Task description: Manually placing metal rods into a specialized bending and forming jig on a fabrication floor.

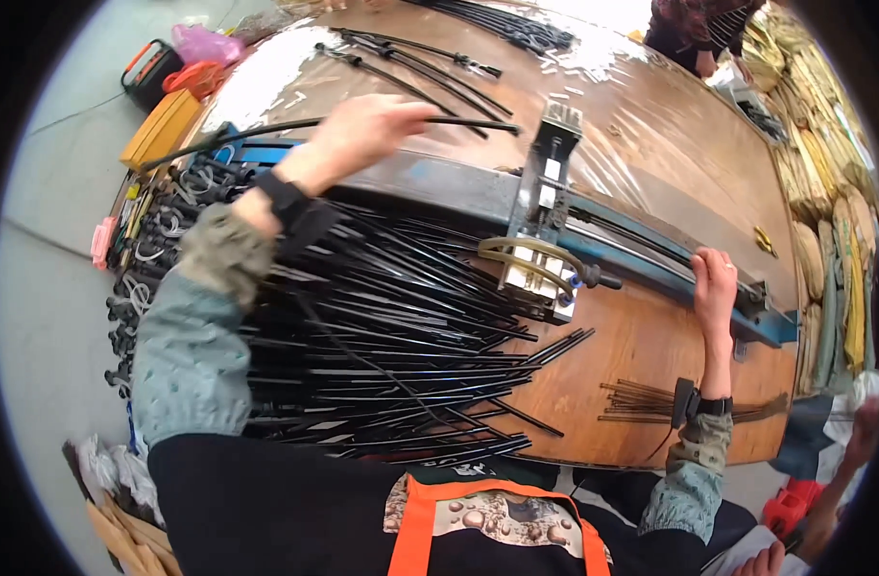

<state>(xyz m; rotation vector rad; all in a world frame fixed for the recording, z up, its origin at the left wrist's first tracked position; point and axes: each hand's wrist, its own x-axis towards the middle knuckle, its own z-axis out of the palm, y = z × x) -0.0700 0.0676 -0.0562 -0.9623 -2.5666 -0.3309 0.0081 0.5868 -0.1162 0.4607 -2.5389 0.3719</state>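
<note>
My left hand (361,136) is closed around a long black rod (476,124), raised over the far side of the blue rail. The rod's tip sticks out to the right of my fingers, and its other end runs down to the left. At the right end of the rail (641,257), my right hand (715,288) has its fingers curled together; what they hold, if anything, is hidden. Between my hands a metal clamp fixture (540,274) with yellowish hoses and blue fittings sits across the rail. Below my left arm lies a big pile of black rods (391,360).
Black handles with white loops (185,202) line the left table edge. Thin brown rods (641,398) lie near my right wrist. More black rods (420,72) rest beyond the rail. Another person (703,38) stands at the far right, near stacked woven sacks (833,230).
</note>
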